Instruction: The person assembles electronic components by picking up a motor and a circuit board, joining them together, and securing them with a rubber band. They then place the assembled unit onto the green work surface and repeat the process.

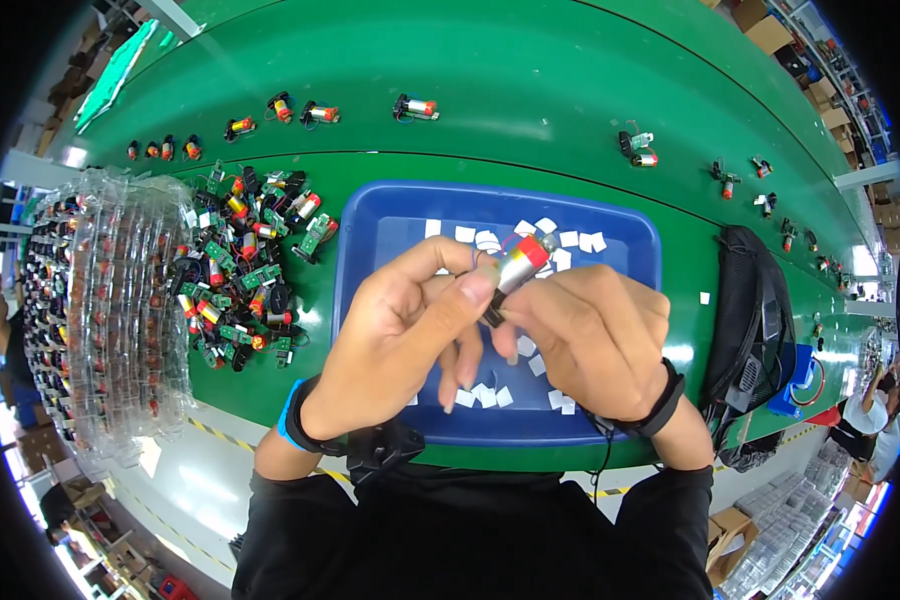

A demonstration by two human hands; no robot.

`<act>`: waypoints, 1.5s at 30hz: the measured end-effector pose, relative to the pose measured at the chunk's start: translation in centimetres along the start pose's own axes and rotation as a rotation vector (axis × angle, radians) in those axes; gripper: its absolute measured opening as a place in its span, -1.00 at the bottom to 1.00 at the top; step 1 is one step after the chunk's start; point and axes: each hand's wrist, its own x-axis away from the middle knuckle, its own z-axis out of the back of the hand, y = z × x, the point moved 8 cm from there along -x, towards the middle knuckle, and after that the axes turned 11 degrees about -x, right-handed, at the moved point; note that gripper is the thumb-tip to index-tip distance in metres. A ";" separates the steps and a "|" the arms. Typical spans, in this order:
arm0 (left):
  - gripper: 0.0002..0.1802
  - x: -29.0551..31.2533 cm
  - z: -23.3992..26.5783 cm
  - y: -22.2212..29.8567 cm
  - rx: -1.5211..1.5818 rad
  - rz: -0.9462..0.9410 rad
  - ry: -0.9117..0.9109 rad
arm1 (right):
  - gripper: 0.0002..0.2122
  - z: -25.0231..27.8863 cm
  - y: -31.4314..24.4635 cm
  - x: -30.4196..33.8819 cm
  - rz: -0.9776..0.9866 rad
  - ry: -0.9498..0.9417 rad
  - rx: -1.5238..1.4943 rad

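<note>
Above a blue plastic tray (pixel 500 429), my left hand (pixel 395 330) grips a small battery assembly (pixel 520 264) between thumb and fingers. The battery is a silver cylinder with a red band, tilted up to the right, with thin wires beside it and a black part at its lower end. My right hand (pixel 600 340) is closed, thumb and fingers pinching at that black end; its fingertips are partly hidden. In the tray, under and around both hands, lie several small white squares (pixel 465 235).
A pile of battery-and-circuit-board assemblies (pixel 235 270) lies left of the tray, beside stacked clear plastic trays (pixel 110 310). More assemblies (pixel 415 108) sit in a line along the green bench (pixel 530 80). A black mesh bag (pixel 745 320) lies at the right.
</note>
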 end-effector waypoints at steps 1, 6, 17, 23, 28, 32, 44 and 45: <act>-0.70 0.0 -0.1 0.0 0.016 0.015 -0.028 | -0.71 -0.1 -0.2 0.0 0.030 -0.023 0.041; -0.69 -0.7 0.5 0.5 -0.089 0.097 -0.058 | -0.70 0.7 0.4 -1.0 0.031 -0.142 -0.075; -0.70 1.7 8.1 4.6 -1.709 -0.360 0.683 | -0.75 -2.1 17.1 -3.3 -0.495 -0.251 -0.036; -0.71 2.4 10.3 1.7 -1.929 -0.077 0.724 | -0.78 -4.1 25.7 -1.4 -0.711 -0.126 -0.087; -0.71 2.3 10.1 1.9 -1.991 -0.123 0.759 | -0.74 -2.5 23.1 -1.6 -0.636 -0.205 0.201; -0.73 2.2 9.5 2.1 -2.004 -0.184 0.808 | -0.77 -1.7 16.7 -1.9 -0.502 -0.189 -0.151; -0.70 2.5 7.5 3.7 -1.937 -0.308 0.737 | -0.83 -0.3 2.0 -0.9 -0.183 -0.218 -0.198; -0.70 2.4 7.6 3.5 -1.940 -0.308 0.739 | -0.83 -0.4 1.8 -0.7 -0.184 -0.252 -0.196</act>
